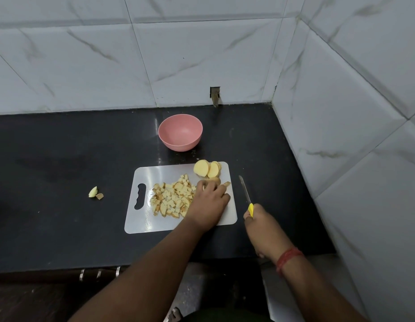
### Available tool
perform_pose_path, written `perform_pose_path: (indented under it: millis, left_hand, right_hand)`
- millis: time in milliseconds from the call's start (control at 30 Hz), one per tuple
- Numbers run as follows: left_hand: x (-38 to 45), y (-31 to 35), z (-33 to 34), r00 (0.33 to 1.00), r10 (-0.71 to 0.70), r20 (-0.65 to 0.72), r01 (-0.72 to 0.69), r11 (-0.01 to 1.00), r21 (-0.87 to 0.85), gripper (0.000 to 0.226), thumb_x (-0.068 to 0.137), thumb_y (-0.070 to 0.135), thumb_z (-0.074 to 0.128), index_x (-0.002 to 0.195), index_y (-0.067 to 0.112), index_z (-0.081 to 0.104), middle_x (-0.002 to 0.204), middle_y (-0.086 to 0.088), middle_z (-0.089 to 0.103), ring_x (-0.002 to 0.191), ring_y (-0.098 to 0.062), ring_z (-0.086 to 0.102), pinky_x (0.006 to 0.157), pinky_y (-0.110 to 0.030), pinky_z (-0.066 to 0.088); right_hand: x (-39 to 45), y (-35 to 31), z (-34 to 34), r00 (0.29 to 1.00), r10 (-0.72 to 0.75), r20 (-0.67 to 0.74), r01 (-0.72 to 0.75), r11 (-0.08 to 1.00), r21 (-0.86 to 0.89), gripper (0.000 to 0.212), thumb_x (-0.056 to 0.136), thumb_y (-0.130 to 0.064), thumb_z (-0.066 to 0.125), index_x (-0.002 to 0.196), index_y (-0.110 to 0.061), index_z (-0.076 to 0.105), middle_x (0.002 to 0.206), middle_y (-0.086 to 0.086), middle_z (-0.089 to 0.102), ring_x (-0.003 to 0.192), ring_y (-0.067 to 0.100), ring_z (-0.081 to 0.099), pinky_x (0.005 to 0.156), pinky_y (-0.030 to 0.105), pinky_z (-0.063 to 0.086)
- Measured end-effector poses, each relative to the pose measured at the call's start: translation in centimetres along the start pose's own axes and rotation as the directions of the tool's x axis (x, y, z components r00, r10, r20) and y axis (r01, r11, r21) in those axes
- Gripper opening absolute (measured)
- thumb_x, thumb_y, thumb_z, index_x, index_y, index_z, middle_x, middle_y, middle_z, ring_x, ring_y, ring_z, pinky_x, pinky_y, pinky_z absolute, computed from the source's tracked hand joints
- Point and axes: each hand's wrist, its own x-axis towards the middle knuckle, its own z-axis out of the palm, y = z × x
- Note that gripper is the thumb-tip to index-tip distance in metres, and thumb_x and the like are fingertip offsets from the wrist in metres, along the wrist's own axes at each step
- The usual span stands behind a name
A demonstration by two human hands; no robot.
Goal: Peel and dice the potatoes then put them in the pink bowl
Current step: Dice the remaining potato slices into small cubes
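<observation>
A white cutting board [144,219] lies on the black counter. A heap of diced potato [171,197] covers its middle. Several round potato slices [206,168] lean at the board's far right corner. My left hand [209,203] rests on the board beside the dice, its fingers curled over a potato piece [214,180]. My right hand [263,226] grips the yellow handle of a knife [245,192], whose blade points away just right of the board. The pink bowl [180,132] stands empty behind the board.
Two potato scraps [95,192] lie on the black counter [62,159] left of the board. Tiled walls close the back and right side. The counter's front edge runs near my arms.
</observation>
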Motion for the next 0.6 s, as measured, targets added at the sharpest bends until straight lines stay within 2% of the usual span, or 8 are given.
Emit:
perform_pose_path:
  millis: [100,300,433,600]
  left_hand:
    - [-0.2,-1.0,-0.1,0.998,-0.050,0.038,0.049,0.999,0.025,0.030,0.099,0.019,0.047,0.125,0.013,0.059,0.135,-0.010,0.048,0.121,-0.031,0.043,0.104,-0.052,0.031]
    - [1.2,-0.6,-0.5,0.999,-0.026,0.028,0.026,1.000,-0.004,0.048,0.100,0.021,0.045,0.147,0.014,0.042,0.143,-0.006,0.044,0.126,-0.029,0.041,0.104,-0.049,0.032]
    - [1.9,-0.2,-0.6,0.998,-0.055,0.029,0.056,0.998,-0.029,0.032,0.103,0.021,0.047,0.134,0.017,0.054,0.133,-0.003,0.053,0.121,-0.026,0.043,0.100,-0.045,0.032]
    - [1.7,-0.5,-0.5,0.979,-0.204,0.009,0.201,0.955,-0.216,0.024,0.103,0.019,0.046,0.125,0.024,0.055,0.129,0.001,0.057,0.120,-0.022,0.047,0.104,-0.042,0.028]
  right_hand:
    - [-0.2,0.0,-0.1,1.000,0.000,0.016,0.000,1.000,-0.002,0.018,0.102,-0.027,0.034,0.095,-0.014,0.044,0.080,0.005,0.052,0.059,0.018,0.050,0.048,0.026,0.038]
    - [-0.1,-0.2,-0.3,1.000,0.003,0.024,-0.002,1.000,-0.004,0.018,0.101,-0.026,0.035,0.095,-0.013,0.044,0.080,0.007,0.052,0.055,0.020,0.050,0.042,0.024,0.037]
    - [0.0,-0.1,-0.3,0.999,0.008,0.032,-0.008,1.000,-0.003,0.017,0.101,-0.025,0.035,0.095,-0.012,0.045,0.081,0.007,0.053,0.056,0.019,0.050,0.042,0.024,0.037]
    - [0.3,0.4,0.1,0.999,0.019,0.037,-0.017,0.998,-0.052,0.018,0.102,-0.023,0.035,0.097,-0.010,0.045,0.083,0.006,0.054,0.066,0.021,0.052,0.057,0.030,0.043]
